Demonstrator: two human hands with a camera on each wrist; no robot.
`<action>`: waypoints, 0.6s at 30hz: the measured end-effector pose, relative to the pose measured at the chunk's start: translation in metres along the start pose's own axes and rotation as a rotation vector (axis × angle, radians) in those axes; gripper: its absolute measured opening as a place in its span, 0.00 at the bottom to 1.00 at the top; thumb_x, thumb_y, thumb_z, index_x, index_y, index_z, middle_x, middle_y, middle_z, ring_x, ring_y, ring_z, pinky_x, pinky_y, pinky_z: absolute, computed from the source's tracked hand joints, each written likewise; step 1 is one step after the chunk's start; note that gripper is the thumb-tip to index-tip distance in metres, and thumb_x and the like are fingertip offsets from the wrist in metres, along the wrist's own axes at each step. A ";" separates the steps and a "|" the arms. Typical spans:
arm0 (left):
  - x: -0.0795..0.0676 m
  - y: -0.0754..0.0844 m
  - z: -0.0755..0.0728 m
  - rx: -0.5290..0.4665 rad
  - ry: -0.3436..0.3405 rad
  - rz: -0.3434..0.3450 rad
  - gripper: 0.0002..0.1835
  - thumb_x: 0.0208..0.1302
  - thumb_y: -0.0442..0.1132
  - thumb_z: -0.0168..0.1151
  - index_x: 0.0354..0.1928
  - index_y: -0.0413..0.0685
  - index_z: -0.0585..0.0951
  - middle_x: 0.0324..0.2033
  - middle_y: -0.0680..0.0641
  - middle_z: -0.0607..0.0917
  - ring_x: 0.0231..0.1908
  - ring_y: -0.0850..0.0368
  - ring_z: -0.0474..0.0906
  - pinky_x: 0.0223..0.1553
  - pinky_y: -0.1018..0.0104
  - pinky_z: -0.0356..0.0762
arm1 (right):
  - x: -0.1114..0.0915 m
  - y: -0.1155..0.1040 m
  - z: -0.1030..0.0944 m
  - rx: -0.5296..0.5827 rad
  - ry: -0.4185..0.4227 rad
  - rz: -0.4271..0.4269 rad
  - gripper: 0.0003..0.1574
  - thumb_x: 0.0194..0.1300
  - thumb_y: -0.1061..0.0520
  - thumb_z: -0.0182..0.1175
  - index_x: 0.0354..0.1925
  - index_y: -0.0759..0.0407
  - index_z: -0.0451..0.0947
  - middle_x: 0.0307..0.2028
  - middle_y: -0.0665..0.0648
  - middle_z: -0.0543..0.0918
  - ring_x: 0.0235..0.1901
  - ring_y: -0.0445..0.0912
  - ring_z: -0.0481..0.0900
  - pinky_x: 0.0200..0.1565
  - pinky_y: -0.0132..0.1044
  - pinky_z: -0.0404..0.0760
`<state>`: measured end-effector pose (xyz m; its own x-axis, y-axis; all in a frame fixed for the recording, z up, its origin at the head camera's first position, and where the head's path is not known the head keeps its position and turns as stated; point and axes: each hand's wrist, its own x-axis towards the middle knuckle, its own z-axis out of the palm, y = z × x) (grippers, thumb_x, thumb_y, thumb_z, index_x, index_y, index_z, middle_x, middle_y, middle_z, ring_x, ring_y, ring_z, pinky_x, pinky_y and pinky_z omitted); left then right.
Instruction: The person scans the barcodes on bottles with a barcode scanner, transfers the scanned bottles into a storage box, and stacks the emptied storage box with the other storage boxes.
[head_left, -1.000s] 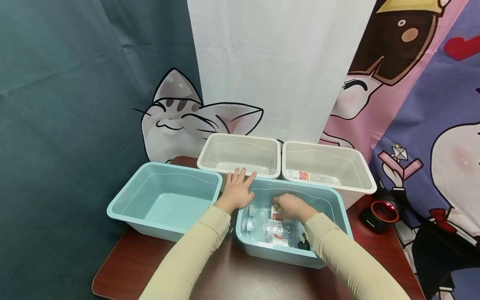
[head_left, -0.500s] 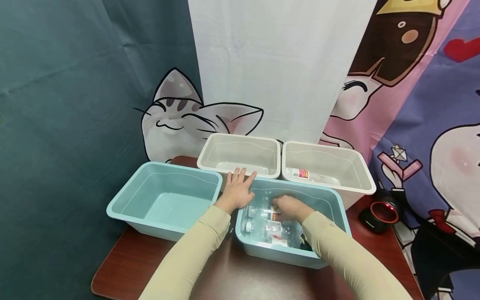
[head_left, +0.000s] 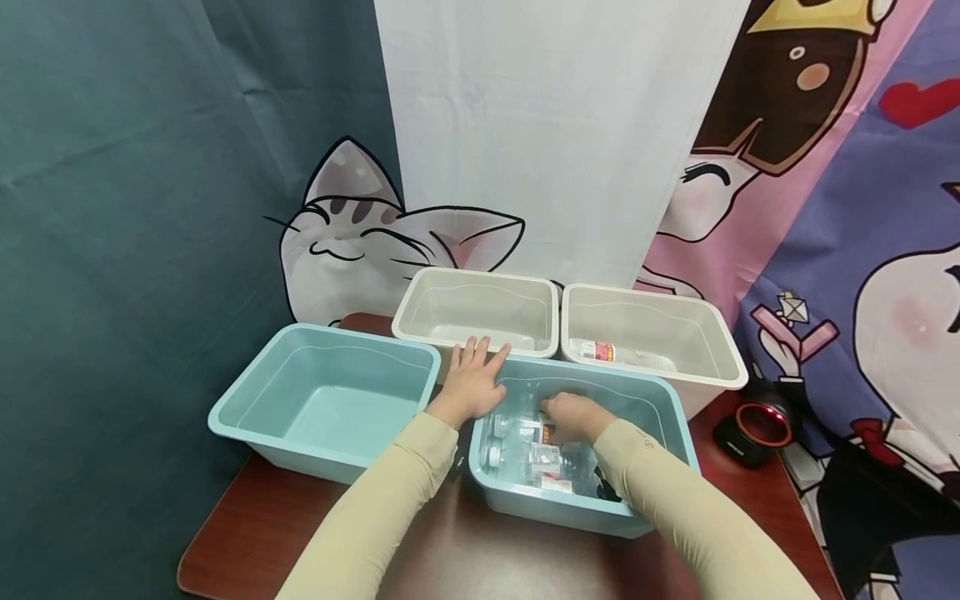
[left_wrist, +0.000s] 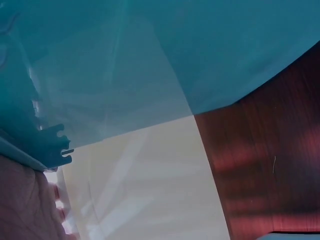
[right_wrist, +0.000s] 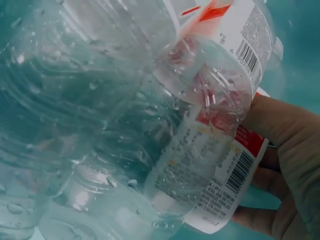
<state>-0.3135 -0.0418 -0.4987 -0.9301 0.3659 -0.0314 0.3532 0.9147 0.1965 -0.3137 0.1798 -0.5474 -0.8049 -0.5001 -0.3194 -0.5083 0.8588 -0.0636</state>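
Note:
My right hand [head_left: 573,417] reaches down into the right blue tub [head_left: 675,442]. In the right wrist view its thumb and fingers pinch a white and red printed item [right_wrist: 235,175] with a barcode, partly hidden behind a clear plastic bottle [right_wrist: 235,45]. Whether that item is a bottle or a packet I cannot tell. More clear bottles [head_left: 517,454] lie in the tub, beside something black [head_left: 606,486] near its front wall. Fingers spread, my left hand [head_left: 470,382] rests on this tub's back left rim.
Another blue tub [head_left: 247,408] stands at the left. Behind are two off-white tubs; the right one [head_left: 675,308] has a clear bottle with a red label [head_left: 597,351] in it, beside the left one [head_left: 480,279]. A black scanner-like device [head_left: 757,429] glows red at the table's right.
The right hand shifts slightly left and lower within the tub, and the printed item shows less above the bottles. The left hand stays on the rim.

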 end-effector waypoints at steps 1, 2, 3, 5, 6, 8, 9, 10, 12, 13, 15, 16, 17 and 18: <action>0.001 0.000 0.000 0.001 0.002 0.001 0.39 0.73 0.54 0.50 0.82 0.63 0.49 0.80 0.39 0.47 0.79 0.39 0.35 0.76 0.40 0.30 | 0.001 -0.001 0.000 -0.008 -0.005 0.005 0.20 0.53 0.49 0.78 0.41 0.51 0.81 0.30 0.45 0.81 0.33 0.41 0.79 0.45 0.42 0.83; 0.001 -0.001 0.000 0.001 0.003 0.000 0.39 0.73 0.54 0.50 0.82 0.63 0.49 0.80 0.39 0.47 0.79 0.39 0.35 0.76 0.40 0.30 | 0.001 -0.002 0.000 -0.014 -0.006 0.010 0.21 0.53 0.49 0.79 0.42 0.51 0.81 0.31 0.45 0.81 0.33 0.41 0.80 0.47 0.43 0.84; 0.001 -0.001 0.000 0.006 0.005 0.000 0.39 0.73 0.54 0.50 0.82 0.63 0.49 0.80 0.39 0.47 0.79 0.39 0.36 0.76 0.40 0.30 | 0.002 -0.002 0.000 -0.020 -0.006 0.010 0.22 0.52 0.48 0.79 0.41 0.52 0.81 0.31 0.46 0.81 0.33 0.42 0.80 0.47 0.43 0.84; 0.001 -0.001 0.001 0.006 0.003 -0.003 0.40 0.73 0.54 0.50 0.82 0.63 0.48 0.80 0.39 0.47 0.79 0.39 0.35 0.76 0.40 0.30 | 0.004 -0.003 0.001 -0.034 -0.007 0.007 0.22 0.51 0.48 0.80 0.41 0.52 0.82 0.30 0.46 0.81 0.32 0.42 0.80 0.46 0.44 0.84; 0.002 -0.001 0.001 0.007 0.000 -0.005 0.40 0.73 0.54 0.50 0.82 0.64 0.48 0.80 0.39 0.46 0.79 0.39 0.35 0.76 0.40 0.30 | 0.005 -0.004 0.001 -0.043 -0.008 0.003 0.23 0.51 0.47 0.80 0.41 0.52 0.82 0.30 0.46 0.81 0.31 0.42 0.79 0.46 0.44 0.84; 0.002 -0.002 0.002 0.015 -0.003 -0.008 0.40 0.74 0.55 0.50 0.82 0.64 0.48 0.80 0.40 0.46 0.79 0.39 0.35 0.76 0.40 0.30 | 0.006 -0.004 0.003 -0.048 -0.004 -0.010 0.23 0.51 0.47 0.80 0.41 0.53 0.82 0.29 0.46 0.81 0.30 0.42 0.77 0.45 0.44 0.84; 0.002 -0.002 0.003 0.017 -0.002 -0.010 0.40 0.73 0.55 0.50 0.82 0.64 0.48 0.80 0.40 0.46 0.79 0.39 0.35 0.76 0.40 0.30 | 0.006 -0.004 0.004 -0.050 -0.001 -0.018 0.23 0.51 0.47 0.79 0.41 0.53 0.82 0.28 0.46 0.81 0.29 0.42 0.77 0.44 0.43 0.84; 0.001 -0.002 0.003 0.015 -0.001 -0.011 0.40 0.73 0.55 0.51 0.82 0.64 0.48 0.80 0.40 0.46 0.79 0.40 0.35 0.76 0.40 0.30 | 0.006 -0.003 0.004 -0.052 0.002 -0.023 0.22 0.51 0.47 0.79 0.41 0.53 0.83 0.28 0.46 0.81 0.29 0.41 0.76 0.44 0.43 0.84; 0.002 -0.002 0.004 0.020 0.006 -0.009 0.40 0.73 0.55 0.51 0.82 0.64 0.48 0.80 0.40 0.47 0.79 0.40 0.35 0.76 0.40 0.30 | 0.005 -0.002 0.004 -0.055 0.010 -0.027 0.23 0.50 0.47 0.79 0.42 0.52 0.83 0.28 0.45 0.80 0.29 0.40 0.76 0.43 0.41 0.84; 0.002 -0.002 0.004 0.024 0.009 -0.007 0.40 0.73 0.55 0.51 0.82 0.64 0.48 0.80 0.40 0.47 0.79 0.40 0.36 0.76 0.40 0.30 | 0.005 -0.001 0.004 -0.053 0.014 -0.030 0.23 0.50 0.47 0.80 0.41 0.52 0.83 0.28 0.44 0.80 0.29 0.40 0.76 0.43 0.41 0.84; 0.002 -0.001 0.004 0.024 0.009 -0.004 0.40 0.73 0.55 0.50 0.82 0.64 0.48 0.80 0.40 0.47 0.79 0.40 0.36 0.76 0.40 0.31 | 0.003 0.001 0.003 -0.043 0.023 -0.038 0.22 0.49 0.47 0.80 0.40 0.51 0.83 0.27 0.44 0.79 0.28 0.40 0.76 0.42 0.40 0.84; 0.002 -0.001 0.004 0.026 0.008 -0.003 0.40 0.73 0.55 0.50 0.82 0.64 0.48 0.80 0.40 0.47 0.79 0.39 0.36 0.76 0.40 0.31 | 0.002 0.002 0.002 -0.037 0.026 -0.042 0.21 0.48 0.47 0.80 0.38 0.51 0.83 0.26 0.43 0.79 0.27 0.40 0.75 0.40 0.40 0.84; 0.003 -0.001 0.004 0.027 0.006 -0.002 0.40 0.73 0.55 0.50 0.82 0.64 0.48 0.80 0.40 0.47 0.79 0.39 0.36 0.76 0.40 0.31 | 0.001 0.004 0.001 -0.032 0.028 -0.044 0.20 0.48 0.47 0.80 0.36 0.50 0.82 0.25 0.43 0.78 0.26 0.39 0.75 0.39 0.39 0.83; 0.003 0.000 0.004 0.026 0.006 -0.004 0.40 0.73 0.55 0.50 0.82 0.64 0.48 0.80 0.40 0.47 0.79 0.40 0.36 0.76 0.40 0.31 | 0.000 0.005 0.001 -0.026 0.033 -0.047 0.20 0.48 0.46 0.80 0.34 0.49 0.81 0.24 0.42 0.77 0.25 0.39 0.75 0.38 0.38 0.83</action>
<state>-0.3156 -0.0401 -0.5027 -0.9320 0.3615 -0.0262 0.3522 0.9203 0.1706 -0.3162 0.1839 -0.5484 -0.7895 -0.5433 -0.2855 -0.5530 0.8315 -0.0531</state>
